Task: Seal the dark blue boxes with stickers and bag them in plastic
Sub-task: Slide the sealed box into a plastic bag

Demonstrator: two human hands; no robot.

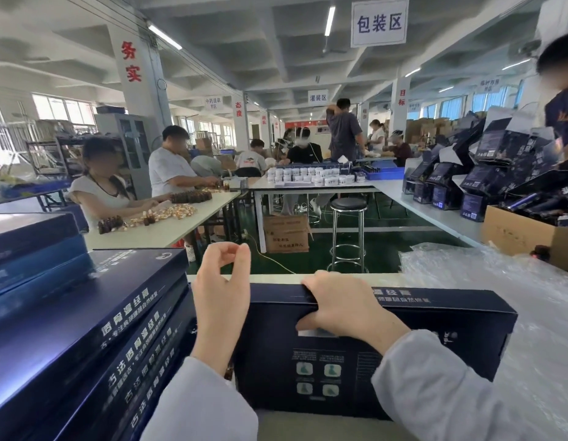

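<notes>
Head view, packing bench. Stack of dark blue boxes [85, 313]: lies flat, tilted, just beside the L hand on its outer side, printed spines facing the wearer. Clear plastic [499, 275]: crumpled sheet/bags spread on the table [356, 277], beyond and to the outer side of the R hand, running up to the box's far end. Dark blue box [435, 338]: stands on one long edge across the table, broad printed face toward the wearer; its top edge sits directly under the R fingers, its near end just beside the L wrist. R hand [346, 310]: fingers [311, 281] curled close together over the box's top edge, gripping it, w/ the rest of the hand against the near face. L hand [220, 291]: raised clear of the box, above its near end; thumb and index fingertips [244, 251] touch, forming a ring, other fingers folded behind. Whether anything is held in that pinch cannot be told.
</notes>
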